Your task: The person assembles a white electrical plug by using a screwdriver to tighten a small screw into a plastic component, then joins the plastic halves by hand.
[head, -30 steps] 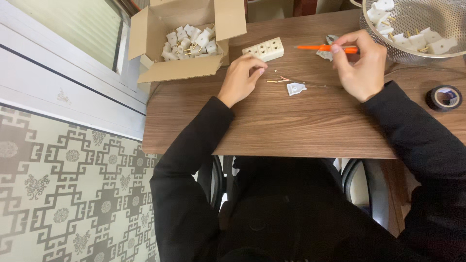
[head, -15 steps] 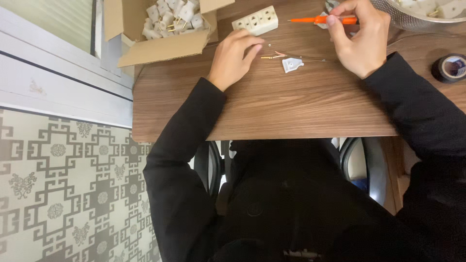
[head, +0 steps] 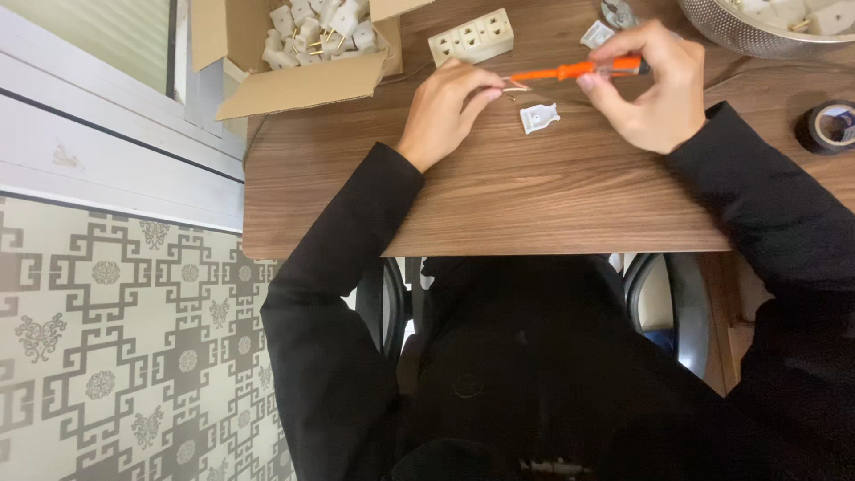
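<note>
I see a matt wood-grain bench (head: 552, 196), glossy orange plastic screwdriver (head: 570, 70), rough cardboard box (head: 294, 85), perforated metal bowl (head: 739, 34).

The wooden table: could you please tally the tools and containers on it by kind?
Orange screwdriver: 1
Cardboard box: 1
Metal bowl: 1
Black tape roll: 1
White socket strip: 1
Total: 5, leaving out the small white plug parts, too many to count.

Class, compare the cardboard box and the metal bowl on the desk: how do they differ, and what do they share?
The cardboard box is brown, square-cornered, with open flaps; the metal bowl is silvery and round. The box sits at the far left beyond the left hand; the bowl sits far right beyond the right hand. Both hold small white plastic parts.
</note>
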